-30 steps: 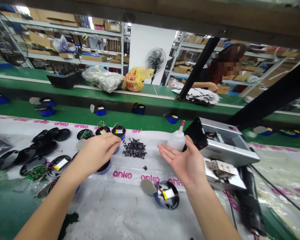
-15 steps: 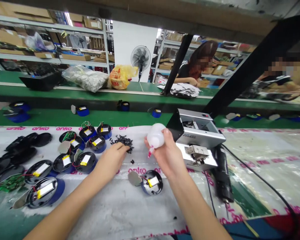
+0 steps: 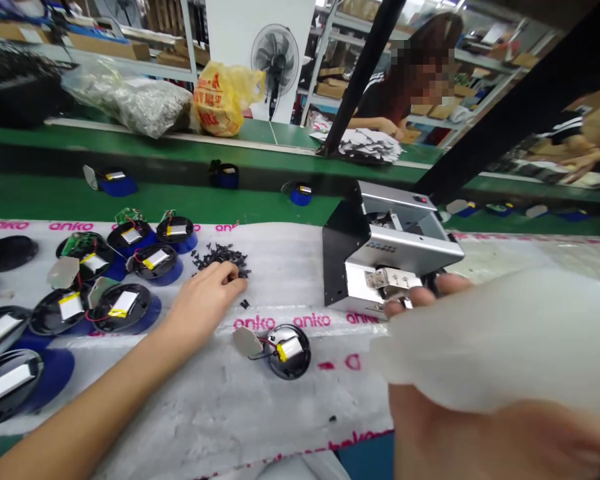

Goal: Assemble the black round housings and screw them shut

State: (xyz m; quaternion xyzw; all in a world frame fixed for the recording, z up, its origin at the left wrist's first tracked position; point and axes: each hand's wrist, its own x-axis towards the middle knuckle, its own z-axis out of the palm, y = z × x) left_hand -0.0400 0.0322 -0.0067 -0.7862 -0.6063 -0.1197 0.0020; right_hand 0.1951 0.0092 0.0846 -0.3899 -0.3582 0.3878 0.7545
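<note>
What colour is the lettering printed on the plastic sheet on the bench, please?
The anko lettering on the plastic sheet is pink, clearest in the head view.

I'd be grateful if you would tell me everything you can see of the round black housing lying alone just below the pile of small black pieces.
The round black housing lies flat and open side up on a white printed plastic sheet. Its glossy rim encloses a silver pouch battery with yellow tape at one end. Thin red and dark wires run out to a flat grey disc beside it on the left. The left hand is near, not touching it.
</note>
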